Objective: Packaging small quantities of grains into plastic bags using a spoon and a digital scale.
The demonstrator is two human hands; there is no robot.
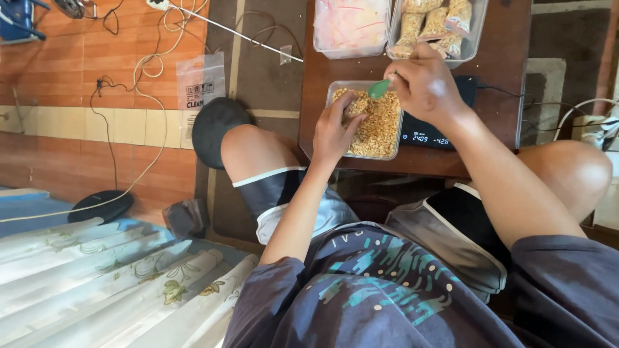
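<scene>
A clear rectangular tub (pixel 334 89) of golden grain-like mix stands on a low dark wooden table (pixel 503 58). My left hand (pixel 335 129) reaches into the near left of the tub, fingers curled in the mix; what it grips is hidden. My right hand (pixel 425 84) hovers over the tub's far right corner, shut on a green spoon (pixel 379 88) whose bowl points down at the mix. A black digital scale (pixel 438 132) lies under my right wrist.
Behind the tub stand two clear containers: one (pixel 351 26) with pink-striped bags, one (pixel 474 32) with several filled small packets. My bare knees flank the table. Cables, a plastic bag (pixel 200 80) and a black round pad (pixel 216 125) lie on the floor at left.
</scene>
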